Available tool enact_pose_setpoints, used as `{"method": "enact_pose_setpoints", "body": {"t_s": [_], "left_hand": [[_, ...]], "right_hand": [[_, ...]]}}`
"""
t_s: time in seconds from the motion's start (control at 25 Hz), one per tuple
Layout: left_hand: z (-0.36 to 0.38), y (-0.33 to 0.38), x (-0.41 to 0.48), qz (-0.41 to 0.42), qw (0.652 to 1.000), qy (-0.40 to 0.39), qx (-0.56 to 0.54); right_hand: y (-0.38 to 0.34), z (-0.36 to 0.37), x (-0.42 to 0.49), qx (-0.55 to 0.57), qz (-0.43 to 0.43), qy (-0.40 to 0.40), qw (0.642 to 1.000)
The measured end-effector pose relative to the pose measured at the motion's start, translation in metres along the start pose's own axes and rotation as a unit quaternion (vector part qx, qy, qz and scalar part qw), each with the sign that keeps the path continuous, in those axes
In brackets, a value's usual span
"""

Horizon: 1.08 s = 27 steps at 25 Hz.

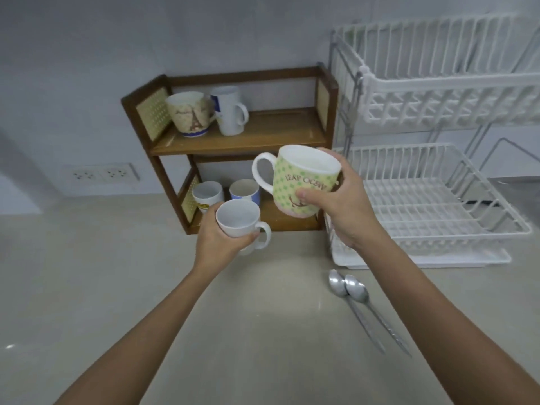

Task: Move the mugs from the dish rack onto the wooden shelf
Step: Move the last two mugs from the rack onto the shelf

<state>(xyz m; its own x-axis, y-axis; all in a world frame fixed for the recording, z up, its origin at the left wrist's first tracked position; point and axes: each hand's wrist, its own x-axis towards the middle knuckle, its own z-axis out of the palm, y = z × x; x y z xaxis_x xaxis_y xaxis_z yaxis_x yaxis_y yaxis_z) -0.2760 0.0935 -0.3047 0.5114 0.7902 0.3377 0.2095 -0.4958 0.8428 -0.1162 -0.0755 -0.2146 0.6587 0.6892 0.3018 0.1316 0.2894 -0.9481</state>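
Left hand (pixel 214 239): its fingers are wrapped around a small white mug (pixel 238 217), held upright with the handle pointing to 3 o'clock, in front of the lower tier of the shelf.
Right hand (pixel 340 200): its fingers are closed around a green dotted mug (pixel 304 182), thumb across the printed front; the mug tilts slightly, handle toward 9 o'clock, and sits at 1 o'clock from the white mug.
Wooden shelf (pixel 242 135): two tiers, standing on the counter (pixel 263 331) against the wall, at 12 o'clock from the hands.
Upper tier: a cream mug with a tower picture (pixel 190 114) and a tall white mug (pixel 229 111), touching or nearly so, at its left end.
Lower tier: a white mug with a yellow band (pixel 206 195) and a blue mug (pixel 244 190), side by side just behind the left hand.
Dish rack (pixel 438 185): white, two baskets, just beside the shelf at 3 o'clock; no mugs show in it.
Spoons (pixel 359 299): two metal ones lying together on the counter at 6 o'clock from the rack.
Wall sockets (pixel 100 173): at 9 o'clock from the shelf.
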Motion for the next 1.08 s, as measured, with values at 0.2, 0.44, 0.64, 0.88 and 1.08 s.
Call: {"method": "enact_pose_setpoints", "body": {"t_s": [0.2,0.44,0.64,0.88,1.08], "left_hand": [[-0.013,-0.013,0.037,-0.008,0.998,-0.008,0.064],[0.005,-0.012,0.071,0.016,0.995,-0.054,0.076],[0.025,-0.017,0.098,0.022,0.995,-0.079,0.059],[0.039,-0.025,0.119,0.006,0.993,-0.102,0.053],[0.048,-0.025,0.13,0.006,0.993,-0.106,0.058]], "right_hand": [[-0.001,0.061,0.065,-0.108,-0.013,0.138,0.985],[0.0,0.072,0.165,-0.23,0.005,0.243,0.942],[0.014,0.073,0.209,-0.288,0.007,0.255,0.923],[0.032,0.073,0.225,-0.294,-0.002,0.248,0.923],[0.026,0.075,0.203,-0.312,-0.016,0.219,0.924]]}}
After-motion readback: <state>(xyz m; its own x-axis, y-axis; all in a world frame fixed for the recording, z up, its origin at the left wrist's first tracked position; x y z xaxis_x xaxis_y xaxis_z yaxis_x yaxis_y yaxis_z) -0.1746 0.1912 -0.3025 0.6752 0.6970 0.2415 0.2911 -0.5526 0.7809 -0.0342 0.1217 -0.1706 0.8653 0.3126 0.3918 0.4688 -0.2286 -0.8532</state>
